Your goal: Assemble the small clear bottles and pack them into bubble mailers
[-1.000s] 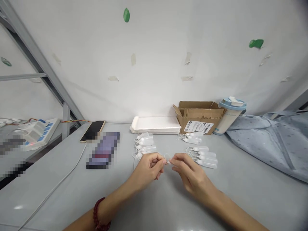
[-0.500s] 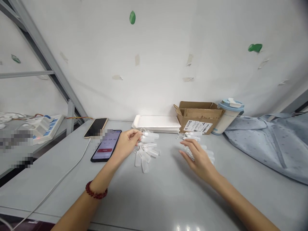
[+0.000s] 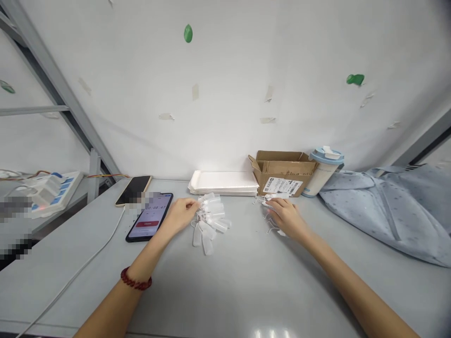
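Note:
A cluster of small clear plastic bottles with loops (image 3: 210, 217) lies on the grey table (image 3: 229, 286), left of centre. My left hand (image 3: 179, 215) rests at that cluster's left edge, fingers curled against the nearest bottles. Another group of the same small bottles (image 3: 270, 201) lies in front of the cardboard box. My right hand (image 3: 287, 217) lies palm down over that group, fingers curved on top of them. What each hand grips, if anything, is hidden under the fingers.
Two phones (image 3: 150, 216) lie left of my left hand, one with a lit screen, and a white cable (image 3: 84, 270) trails from them. A stack of white trays (image 3: 223, 183), an open cardboard box (image 3: 282, 176), a lidded cup (image 3: 322, 171) and blue cloth (image 3: 387, 206) line the back.
My hands parted from the middle of the table. The left went to the left bottle cluster. The right reached further back over the right group.

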### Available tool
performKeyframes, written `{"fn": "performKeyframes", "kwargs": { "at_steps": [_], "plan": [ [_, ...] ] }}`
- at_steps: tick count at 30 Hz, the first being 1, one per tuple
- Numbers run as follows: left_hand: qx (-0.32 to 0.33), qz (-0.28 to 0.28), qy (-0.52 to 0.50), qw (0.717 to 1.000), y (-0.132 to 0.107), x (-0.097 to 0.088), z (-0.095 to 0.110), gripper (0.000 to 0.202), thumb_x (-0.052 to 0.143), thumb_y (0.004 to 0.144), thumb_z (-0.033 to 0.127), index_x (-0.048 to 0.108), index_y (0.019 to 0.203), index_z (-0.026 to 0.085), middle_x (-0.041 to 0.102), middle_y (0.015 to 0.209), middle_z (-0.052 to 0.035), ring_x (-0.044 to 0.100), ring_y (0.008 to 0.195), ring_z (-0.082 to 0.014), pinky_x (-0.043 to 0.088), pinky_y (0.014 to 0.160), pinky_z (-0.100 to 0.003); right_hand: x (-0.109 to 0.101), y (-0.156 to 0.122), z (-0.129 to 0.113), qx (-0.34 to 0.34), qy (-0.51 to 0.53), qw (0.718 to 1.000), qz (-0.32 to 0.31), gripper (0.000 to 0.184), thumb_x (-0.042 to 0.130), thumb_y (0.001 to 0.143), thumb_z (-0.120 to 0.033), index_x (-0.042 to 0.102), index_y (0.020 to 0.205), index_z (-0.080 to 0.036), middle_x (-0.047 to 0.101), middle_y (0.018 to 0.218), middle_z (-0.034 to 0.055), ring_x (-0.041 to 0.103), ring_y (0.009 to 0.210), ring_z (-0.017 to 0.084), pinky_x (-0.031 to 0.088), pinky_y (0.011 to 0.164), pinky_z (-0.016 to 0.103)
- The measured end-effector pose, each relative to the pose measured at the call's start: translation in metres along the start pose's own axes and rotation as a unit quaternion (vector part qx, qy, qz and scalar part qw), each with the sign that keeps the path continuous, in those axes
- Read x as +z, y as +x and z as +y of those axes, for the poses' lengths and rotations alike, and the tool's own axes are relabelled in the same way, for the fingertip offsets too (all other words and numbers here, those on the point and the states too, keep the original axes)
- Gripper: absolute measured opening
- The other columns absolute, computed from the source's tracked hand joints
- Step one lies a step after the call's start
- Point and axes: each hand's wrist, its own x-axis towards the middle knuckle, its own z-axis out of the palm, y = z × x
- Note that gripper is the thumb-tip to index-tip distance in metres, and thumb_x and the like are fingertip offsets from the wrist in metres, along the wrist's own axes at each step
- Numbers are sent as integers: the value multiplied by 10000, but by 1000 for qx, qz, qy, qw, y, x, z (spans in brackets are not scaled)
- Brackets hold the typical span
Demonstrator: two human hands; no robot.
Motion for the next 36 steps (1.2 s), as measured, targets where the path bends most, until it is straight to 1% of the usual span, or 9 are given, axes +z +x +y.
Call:
{"fn": "performKeyframes", "kwargs": {
  "at_steps": [3,6,15,19,23,26,28,30,36],
  "plan": [
    [-2,44,29,999,-2,-1,5,295,471,748,398,664,738,175,681,750,-31,588,729,-206,390,650,-263,-2,1,-2,12,-3,1000,-19,309,372,916,-250,560,1158,-208,572,1195,106,517,1055,266,423,790,390],
    [-5,58,42,997,-3,0,9,313,455,767,391,662,827,164,696,856,-60,604,782,-217,414,697,-285,-3,2,-1,28,-4,999,-25,316,375,910,-232,547,1170,-186,576,1184,126,517,1045,281,420,769,390],
    [20,95,22,995,-5,4,11,289,451,791,354,650,846,152,694,851,-58,598,783,-194,429,683,-271,2,3,0,25,18,999,-31,262,445,862,-177,564,1095,-172,640,1083,105,535,1015,284,412,755,385],
    [42,103,11,994,-8,8,17,268,454,797,337,647,836,156,686,830,-43,588,753,-178,429,648,-259,3,4,0,6,35,999,2,269,436,855,-153,553,1094,-184,635,1092,101,537,1021,267,409,772,378],
    [79,99,-2,992,-16,14,25,228,463,812,298,642,851,164,666,796,-26,573,704,-151,434,642,-252,2,2,-6,-21,60,997,46,248,414,879,-184,550,1086,-197,624,1079,105,551,1008,256,420,788,380],
    [133,108,-3,985,-25,19,33,214,467,831,271,636,907,165,651,818,-31,557,713,-143,422,589,-235,-3,-3,-18,-73,138,980,121,217,413,894,-213,547,1063,-192,620,1012,106,572,952,245,447,776,382],
    [185,102,1,978,-30,22,37,210,462,845,251,626,943,163,637,829,-36,545,728,-141,417,571,-227,-8,-7,-28,-98,188,966,146,204,424,897,-214,533,1069,-194,618,979,95,582,908,227,468,755,370],
    [224,76,7,972,-35,26,40,214,455,858,230,612,986,161,624,836,-38,537,726,-137,418,570,-225,-14,-12,-38,-111,216,956,162,208,435,898,-203,513,1090,-198,612,983,87,585,902,214,480,749,358],
    [268,-1,20,963,-42,39,41,255,440,889,233,559,1099,149,611,838,-46,545,739,-146,434,637,-255,-28,-24,-57,-135,256,939,187,241,442,900,-166,476,1133,-220,589,1017,83,586,936,200,498,767,344]
  ]
}}
